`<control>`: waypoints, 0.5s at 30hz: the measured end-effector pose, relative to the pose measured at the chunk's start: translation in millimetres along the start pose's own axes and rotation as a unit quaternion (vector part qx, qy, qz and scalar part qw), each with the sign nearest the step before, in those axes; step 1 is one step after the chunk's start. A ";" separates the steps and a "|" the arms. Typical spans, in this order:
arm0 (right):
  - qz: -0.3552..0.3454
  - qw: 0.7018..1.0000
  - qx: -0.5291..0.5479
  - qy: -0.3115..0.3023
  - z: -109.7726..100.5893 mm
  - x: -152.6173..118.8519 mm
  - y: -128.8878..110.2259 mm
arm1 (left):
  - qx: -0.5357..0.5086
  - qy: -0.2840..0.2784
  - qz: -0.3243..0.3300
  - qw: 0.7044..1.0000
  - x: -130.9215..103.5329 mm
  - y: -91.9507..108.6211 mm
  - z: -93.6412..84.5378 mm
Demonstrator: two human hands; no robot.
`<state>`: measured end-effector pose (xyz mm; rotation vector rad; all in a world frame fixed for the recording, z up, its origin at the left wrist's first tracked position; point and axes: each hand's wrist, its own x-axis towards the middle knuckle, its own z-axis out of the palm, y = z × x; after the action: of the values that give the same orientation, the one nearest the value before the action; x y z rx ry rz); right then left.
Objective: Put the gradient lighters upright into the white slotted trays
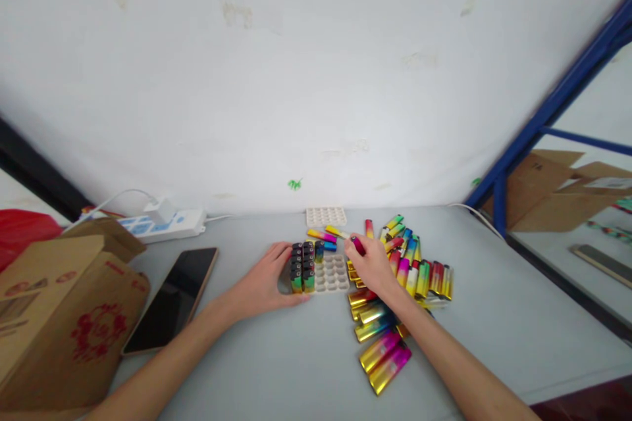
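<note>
My left hand (pixel 264 283) curves round the left end of a white plastic tray (pixel 332 275) with rows of sockets, its fingers behind and its thumb along the front edge. Upright lighters (pixel 303 268) with black tops and shiny coloured bodies fill the tray's left columns. Just past the tray's back right corner, my right hand (pixel 371 262) is closed on a lighter (pixel 357 245) with a dark pink-red part showing; the fingers hide the rest. Close to its fingertips are a yellow lighter (pixel 337 231) and a magenta-yellow lighter (pixel 322 235).
Many loose metallic lighters (pixel 390 358) lie heaped on the grey table at right. Behind is a second white tray (pixel 326 216) by the wall. A phone (pixel 172 299), cardboard box (pixel 74 322) and power strip (pixel 170 224) stand left; a blue frame (pixel 538 128) rises right.
</note>
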<state>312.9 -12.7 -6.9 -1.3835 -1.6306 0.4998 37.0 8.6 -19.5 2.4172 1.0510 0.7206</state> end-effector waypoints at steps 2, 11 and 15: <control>-0.003 1.000 -0.010 -0.004 -1.1 -0.7 -2.6 | -0.001 -0.003 -0.003 1.000 0.0 -0.5 0.3; -0.021 0.999 -0.034 -0.025 -4.9 -3.3 -14.0 | 0.007 -0.005 -0.001 1.000 0.0 -0.7 1.2; -0.020 0.999 -0.031 -0.008 -4.0 -3.1 -9.1 | 0.010 0.000 0.003 1.000 -0.3 -0.7 1.6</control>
<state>311.1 -19.2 1.0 -1.3938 -1.6954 0.4401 37.4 8.6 -21.3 2.4383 1.0553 0.7169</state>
